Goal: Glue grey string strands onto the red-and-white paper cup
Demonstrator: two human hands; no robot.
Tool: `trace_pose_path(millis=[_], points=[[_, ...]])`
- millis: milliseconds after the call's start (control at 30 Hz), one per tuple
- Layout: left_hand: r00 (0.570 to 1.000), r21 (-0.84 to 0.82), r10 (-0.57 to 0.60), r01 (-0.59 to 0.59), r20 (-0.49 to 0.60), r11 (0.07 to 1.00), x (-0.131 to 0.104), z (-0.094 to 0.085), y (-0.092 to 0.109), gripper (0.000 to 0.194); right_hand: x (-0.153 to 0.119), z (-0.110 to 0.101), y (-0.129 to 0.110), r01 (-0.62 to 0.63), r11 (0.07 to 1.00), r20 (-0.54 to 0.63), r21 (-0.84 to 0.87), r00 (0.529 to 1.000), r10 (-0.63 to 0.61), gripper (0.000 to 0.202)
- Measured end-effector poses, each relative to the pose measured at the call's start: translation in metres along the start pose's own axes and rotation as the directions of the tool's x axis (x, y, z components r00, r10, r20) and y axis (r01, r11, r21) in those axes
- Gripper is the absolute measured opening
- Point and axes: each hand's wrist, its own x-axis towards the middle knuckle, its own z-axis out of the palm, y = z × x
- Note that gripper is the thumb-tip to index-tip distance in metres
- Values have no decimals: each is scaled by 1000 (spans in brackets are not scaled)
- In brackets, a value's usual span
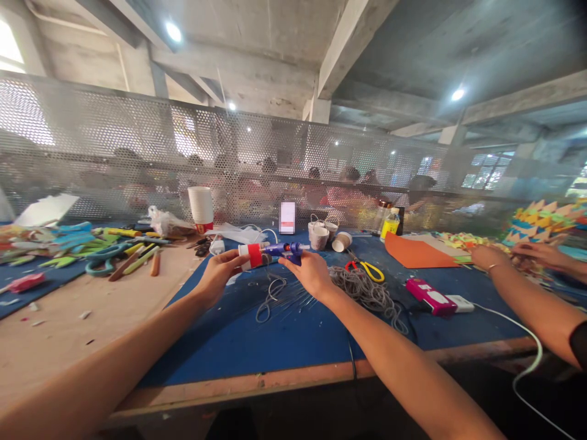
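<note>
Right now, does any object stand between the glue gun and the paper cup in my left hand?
Nothing visible does. The right hand aims the glue gun at the paper cup in the left hand; whether they touch, I cannot tell.

Mat [220, 348]: bare lane between your forearms, running to the front edge.
Right hand [312, 275]: cord heap [367, 293] just beside it blocks you rightward.
Back: cups [318, 236] beyond your hands, then mesh screen [257, 153].
Left: tools [140, 260] crowd the board's [137, 311] far part; near part passable.
Far right: power bank [428, 296], white cable [540, 349], co-worker's hand [490, 256].
</note>
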Motion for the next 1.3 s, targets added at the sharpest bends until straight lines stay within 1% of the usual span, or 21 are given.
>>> trace_pose_path(millis=[400, 600, 733, 967, 1300], points=[[1000, 14, 2, -1, -22, 1000, 0, 0, 1, 35, -1, -3, -2, 0, 1000, 14, -21, 1000, 0, 56], [1000, 13, 9, -8, -16, 1000, 0, 0, 2, 32, -1, -5, -3, -4, 1000, 33, -31, 999, 5, 55], [1000, 10, 7, -7, -20, 1000, 0, 0, 3, 33, -2, -6, -4, -3, 999, 42, -35, 999, 5, 55], [1000, -2, 9, -9, -9, 1000, 2, -2, 0, 33, -2, -6, -4, -3, 999, 43, -38, 999, 5, 55], [1000, -14, 1, -2, -25, 1000, 2, -2, 1, 35, -2, -5, -3, 11, 1000, 39, -28, 999, -10, 54]])
